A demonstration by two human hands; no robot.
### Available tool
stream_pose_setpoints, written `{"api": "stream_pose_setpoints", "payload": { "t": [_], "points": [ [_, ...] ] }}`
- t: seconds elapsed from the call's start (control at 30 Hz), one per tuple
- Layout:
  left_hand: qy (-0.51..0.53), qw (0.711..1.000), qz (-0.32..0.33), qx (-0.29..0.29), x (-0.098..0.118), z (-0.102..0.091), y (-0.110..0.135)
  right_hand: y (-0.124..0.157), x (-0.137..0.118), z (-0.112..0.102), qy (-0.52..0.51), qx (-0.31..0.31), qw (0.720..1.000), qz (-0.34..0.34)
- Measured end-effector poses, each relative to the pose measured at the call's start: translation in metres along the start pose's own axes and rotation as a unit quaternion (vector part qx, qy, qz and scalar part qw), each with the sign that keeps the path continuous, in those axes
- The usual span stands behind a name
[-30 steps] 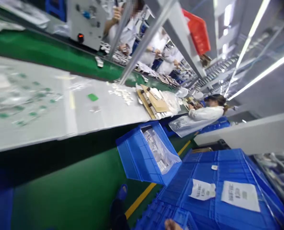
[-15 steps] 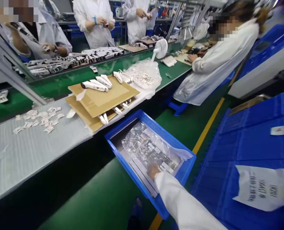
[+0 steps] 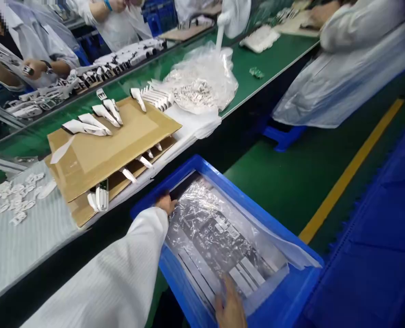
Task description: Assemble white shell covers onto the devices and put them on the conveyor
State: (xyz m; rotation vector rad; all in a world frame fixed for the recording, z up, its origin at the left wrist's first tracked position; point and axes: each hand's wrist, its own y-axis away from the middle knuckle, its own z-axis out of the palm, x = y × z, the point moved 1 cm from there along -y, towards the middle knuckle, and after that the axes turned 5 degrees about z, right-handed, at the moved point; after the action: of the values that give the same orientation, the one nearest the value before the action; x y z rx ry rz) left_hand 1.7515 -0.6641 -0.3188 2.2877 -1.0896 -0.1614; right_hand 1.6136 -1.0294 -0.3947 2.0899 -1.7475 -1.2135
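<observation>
A blue plastic tub (image 3: 293, 282) sits low in front of me, holding a clear plastic bag (image 3: 202, 216) over dark and white flat pieces. My left hand (image 3: 166, 202) is at the tub's left side, its fingertips by the dark upper corner of the contents. Those fingers are partly hidden, so I cannot tell what they grip. Over the near end of the bag is my right hand (image 3: 231, 305), blurred, with thumb and fingers apart. It touches or hovers just above the contents; which one is unclear.
Stacked cardboard sheets (image 3: 130, 132) with white curved parts (image 3: 86, 127) lie on the bench, beside small white pieces (image 3: 12, 198) and a bag of small parts (image 3: 202, 86). A white fan (image 3: 221, 32) stands behind. Co-workers sit opposite and at right. Blue crates (image 3: 376, 255) fill the lower right.
My left hand has come into view at the tub's left side. My right hand has moved toward the tub's near end. The view has shifted closer to the tub.
</observation>
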Motion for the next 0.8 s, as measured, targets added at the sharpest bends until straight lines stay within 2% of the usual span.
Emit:
{"api": "stream_pose_setpoints", "payload": {
  "t": [0.07,0.13,0.17,0.23,0.3,0.33,0.43,0.5,0.57,0.67,0.73,0.77,0.8],
  "points": [
    [-0.003,1.000,-0.009,-0.020,-0.001,0.013,-0.009,-0.006,-0.017,-0.015,-0.047,0.038,0.998,0.002],
    [-0.004,0.999,-0.007,-0.049,0.000,0.022,-0.008,-0.027,-0.056,-0.041,-0.060,0.072,0.995,-0.019],
    [-0.004,0.998,-0.002,-0.061,0.001,0.026,-0.004,-0.046,-0.083,-0.057,-0.057,0.084,0.994,-0.049],
    [-0.007,0.997,0.019,-0.075,0.003,0.032,0.008,-0.095,-0.139,-0.089,-0.021,0.098,0.989,-0.109],
    [-0.012,0.996,0.042,-0.079,0.004,0.039,0.023,-0.155,-0.186,-0.116,0.047,0.087,0.989,-0.111],
    [-0.014,0.995,0.051,-0.081,0.004,0.043,0.030,-0.185,-0.204,-0.126,0.079,0.071,0.990,-0.089],
    [-0.012,0.993,0.080,-0.087,-0.002,0.055,0.048,-0.260,-0.233,-0.137,0.099,0.059,0.992,-0.042],
    [-0.006,0.992,0.103,-0.074,-0.006,0.058,0.054,-0.287,-0.237,-0.134,0.099,0.049,0.994,-0.026],
    [0.001,0.992,0.119,-0.049,-0.009,0.052,0.055,-0.293,-0.237,-0.133,0.098,0.054,0.994,-0.016],
    [0.027,0.990,0.133,0.045,-0.011,0.024,0.050,-0.267,-0.229,-0.140,0.092,0.075,0.993,-0.029],
    [0.068,0.979,0.133,0.136,-0.011,-0.004,0.044,-0.231,-0.216,-0.148,0.059,0.100,0.989,-0.094],
    [0.095,0.973,0.139,0.159,-0.012,-0.018,0.040,-0.210,-0.207,-0.151,0.026,0.118,0.982,-0.143],
    [0.122,0.969,0.155,0.146,-0.012,-0.030,0.038,-0.188,-0.196,-0.153,-0.018,0.136,0.970,-0.199]
  ]
}}
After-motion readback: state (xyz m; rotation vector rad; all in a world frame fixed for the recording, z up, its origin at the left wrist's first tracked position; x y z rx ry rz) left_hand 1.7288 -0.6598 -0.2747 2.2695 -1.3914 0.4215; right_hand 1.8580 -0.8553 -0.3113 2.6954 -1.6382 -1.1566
